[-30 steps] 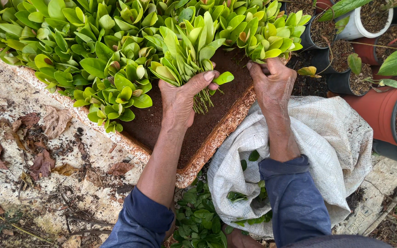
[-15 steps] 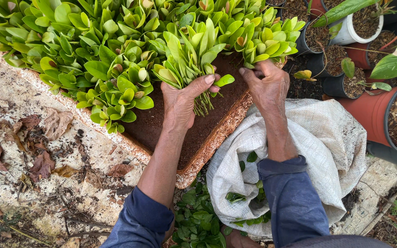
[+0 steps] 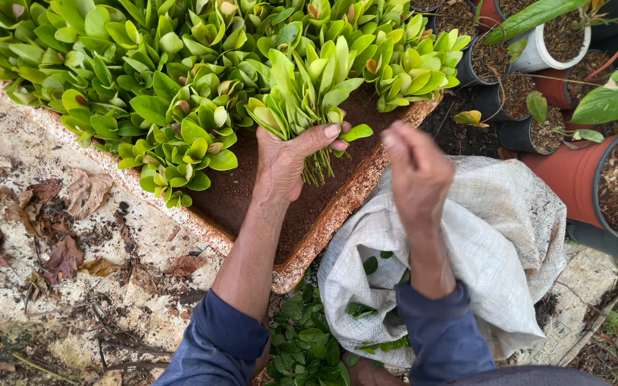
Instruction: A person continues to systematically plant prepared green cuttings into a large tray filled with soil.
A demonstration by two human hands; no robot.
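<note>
Filling most of the upper view, the bed of green cuttings (image 3: 180, 78) stands dense in its rough-edged tray (image 3: 355, 196), and only the near corner shows bare brown soil (image 3: 252, 196), so by the look of it most of the planting is done and that last patch is what remains. Beside the tray a white woven sack (image 3: 509, 236) lies open with a few loose leaves inside (how many are left deeper down cannot be told). Terracotta, black and white pots (image 3: 574, 171) crowd the right edge.

The left hand (image 3: 287, 161) is closed around a bunch of cuttings (image 3: 309, 93), thumb across the stems, holding it upright over the bare soil at the edge of the planted mass, with thin stems hanging below the fist. The right hand (image 3: 416, 171) hovers over the sack, just beside the bunch, its fingers drawn together; whether they pinch anything cannot be told, as motion blurs it.
</note>
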